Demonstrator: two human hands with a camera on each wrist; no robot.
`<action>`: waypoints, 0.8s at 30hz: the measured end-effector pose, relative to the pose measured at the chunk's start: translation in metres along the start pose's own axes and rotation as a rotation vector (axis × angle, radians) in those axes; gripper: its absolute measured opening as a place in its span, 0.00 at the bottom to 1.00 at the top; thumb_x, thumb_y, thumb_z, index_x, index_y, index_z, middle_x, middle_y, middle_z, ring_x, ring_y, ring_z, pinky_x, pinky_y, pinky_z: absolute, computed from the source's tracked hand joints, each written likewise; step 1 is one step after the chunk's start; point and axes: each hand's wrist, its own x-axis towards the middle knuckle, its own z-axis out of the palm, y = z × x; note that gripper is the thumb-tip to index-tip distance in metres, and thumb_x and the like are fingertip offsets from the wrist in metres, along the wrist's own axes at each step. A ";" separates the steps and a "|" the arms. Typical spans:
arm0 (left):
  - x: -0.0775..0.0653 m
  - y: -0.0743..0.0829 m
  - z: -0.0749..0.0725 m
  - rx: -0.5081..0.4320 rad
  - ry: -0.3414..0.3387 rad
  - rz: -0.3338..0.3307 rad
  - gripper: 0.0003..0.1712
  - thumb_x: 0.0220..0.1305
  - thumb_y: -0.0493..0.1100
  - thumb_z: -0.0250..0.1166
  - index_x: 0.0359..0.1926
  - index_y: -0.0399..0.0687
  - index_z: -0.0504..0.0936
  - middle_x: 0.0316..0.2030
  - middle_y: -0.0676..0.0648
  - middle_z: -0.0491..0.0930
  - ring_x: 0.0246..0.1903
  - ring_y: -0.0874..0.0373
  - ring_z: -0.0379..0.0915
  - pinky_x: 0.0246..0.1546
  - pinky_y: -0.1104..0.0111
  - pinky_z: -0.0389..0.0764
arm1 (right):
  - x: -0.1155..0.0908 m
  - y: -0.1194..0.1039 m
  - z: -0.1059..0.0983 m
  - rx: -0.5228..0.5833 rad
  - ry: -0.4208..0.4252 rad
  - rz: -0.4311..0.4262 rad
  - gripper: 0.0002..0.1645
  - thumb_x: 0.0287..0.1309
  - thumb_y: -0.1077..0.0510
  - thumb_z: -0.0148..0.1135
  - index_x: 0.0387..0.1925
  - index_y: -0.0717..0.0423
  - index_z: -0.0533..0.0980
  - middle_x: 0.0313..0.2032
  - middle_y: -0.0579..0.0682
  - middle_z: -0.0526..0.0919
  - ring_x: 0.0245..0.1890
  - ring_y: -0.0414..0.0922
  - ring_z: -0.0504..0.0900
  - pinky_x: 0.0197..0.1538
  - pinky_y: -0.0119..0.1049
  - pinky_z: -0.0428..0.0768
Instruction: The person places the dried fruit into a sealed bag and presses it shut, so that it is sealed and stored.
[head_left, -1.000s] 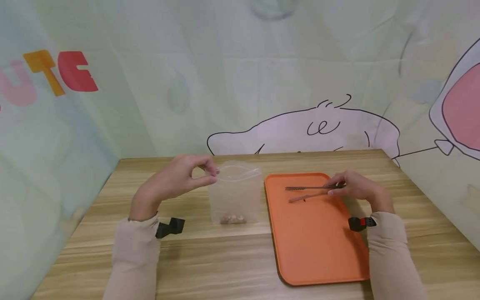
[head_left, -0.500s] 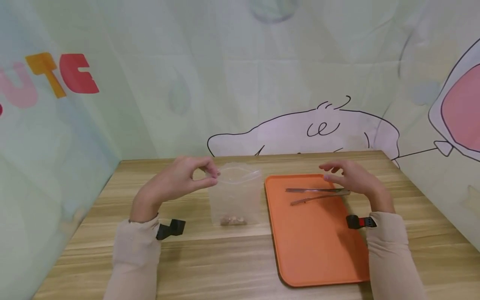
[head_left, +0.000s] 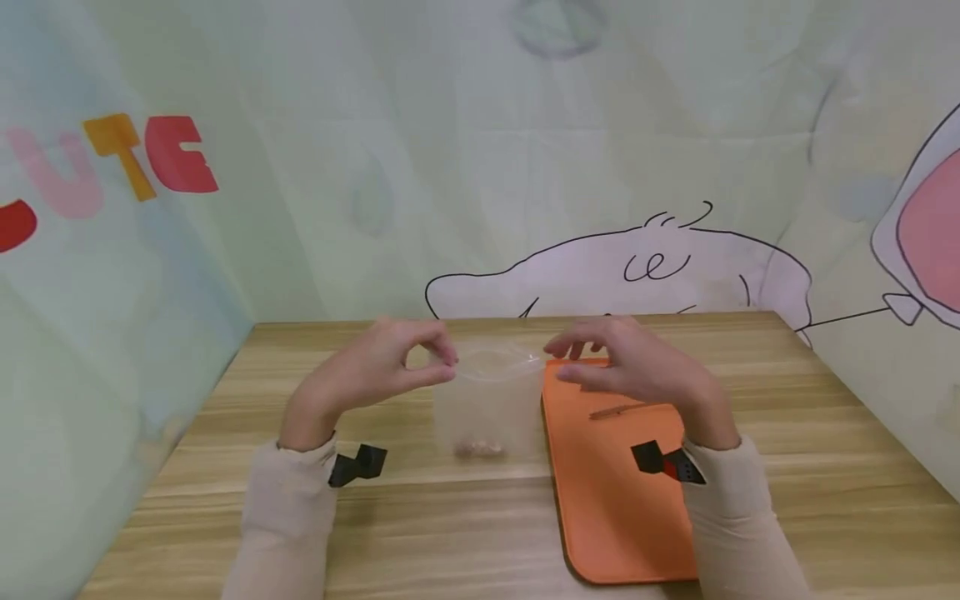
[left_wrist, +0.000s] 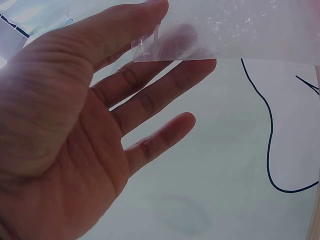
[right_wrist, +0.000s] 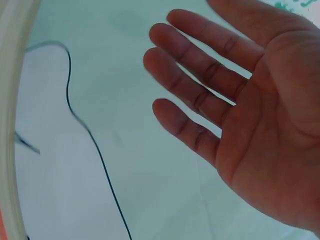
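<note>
A clear zip bag (head_left: 491, 408) hangs upright with its mouth parted, several small brownish and pale pieces (head_left: 480, 448) lying at its bottom. My left hand (head_left: 375, 367) pinches the bag's upper left corner between thumb and forefinger. In the left wrist view the other fingers (left_wrist: 165, 135) spread away from the plastic. Close to the bag's upper right corner is my right hand (head_left: 637, 362), its fingers loosely bent and holding nothing. Metal tongs (head_left: 618, 411) lie on the orange tray (head_left: 622, 517), mostly hidden behind the right hand.
The tray lies on a wood-grain table (head_left: 420, 533), to the right of the bag. A printed cloth (head_left: 360, 183) with cartoon drawings stands behind the table and along its left side.
My right hand has let go of the tongs, leaving them on the tray, and has moved left to the bag's right corner. The left hand still holds the bag.
</note>
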 end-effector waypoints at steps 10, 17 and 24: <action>-0.001 0.009 -0.001 -0.061 0.010 -0.031 0.23 0.65 0.44 0.71 0.57 0.48 0.73 0.40 0.56 0.83 0.40 0.65 0.80 0.46 0.60 0.79 | 0.040 -0.018 0.035 0.071 0.112 -0.160 0.07 0.64 0.58 0.68 0.30 0.45 0.79 0.26 0.37 0.78 0.27 0.37 0.75 0.29 0.34 0.73; 0.008 0.019 0.009 -0.023 0.029 0.055 0.17 0.66 0.43 0.70 0.53 0.46 0.79 0.36 0.57 0.82 0.34 0.67 0.77 0.36 0.67 0.79 | 0.045 -0.021 0.044 0.126 0.118 -0.243 0.04 0.63 0.58 0.68 0.33 0.47 0.79 0.28 0.38 0.78 0.29 0.38 0.76 0.26 0.33 0.73; 0.010 0.025 0.013 0.046 0.099 0.121 0.05 0.65 0.40 0.69 0.35 0.49 0.81 0.29 0.58 0.78 0.31 0.66 0.73 0.36 0.65 0.79 | 0.045 -0.026 0.049 0.212 0.152 -0.296 0.05 0.65 0.62 0.66 0.35 0.49 0.78 0.31 0.39 0.80 0.34 0.39 0.78 0.33 0.35 0.77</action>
